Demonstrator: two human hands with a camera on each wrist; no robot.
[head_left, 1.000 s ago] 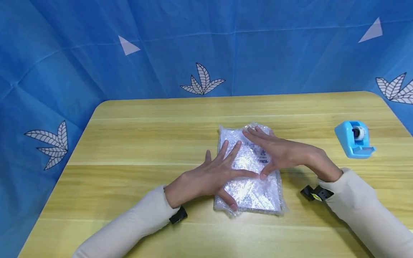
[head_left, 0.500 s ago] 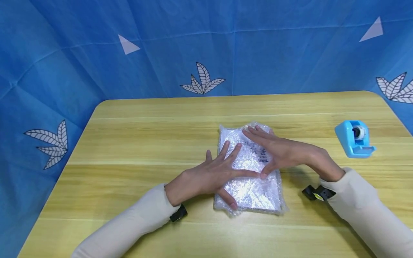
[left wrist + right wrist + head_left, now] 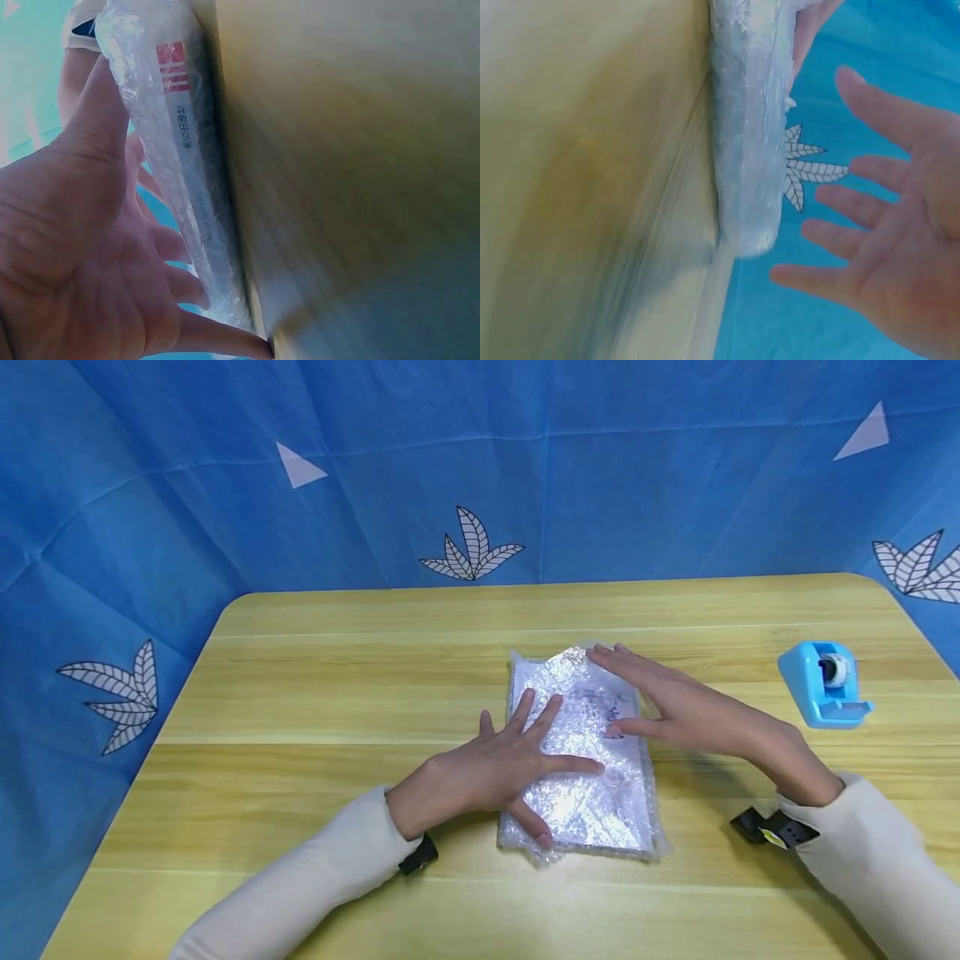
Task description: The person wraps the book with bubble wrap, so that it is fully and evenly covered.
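A book [image 3: 592, 810] wrapped in bubble wrap lies flat near the middle of the table; through the wrap its spine [image 3: 184, 120] shows red print and characters in the left wrist view. My left hand [image 3: 495, 772] rests on its left part, fingers spread wide and straight. Over the upper right corner of the book is my right hand [image 3: 682, 706], with straight fingers and the thumb apart from them. From the right wrist, that hand [image 3: 900, 217] appears raised clear of the wrapped book [image 3: 754, 150], holding nothing. The book's cover is mostly blurred by the wrap.
A blue tape dispenser [image 3: 821, 685] with a small roll stands on the wooden table [image 3: 337, 693], to the right. Behind the table's far edge hangs a blue cloth [image 3: 637, 485] printed with white leaves. Black wrist cameras sit under both sleeves.
My right hand has lifted off the wrapped book and shifted right, uncovering more of the wrap and the dark print. The left hand stays in place.
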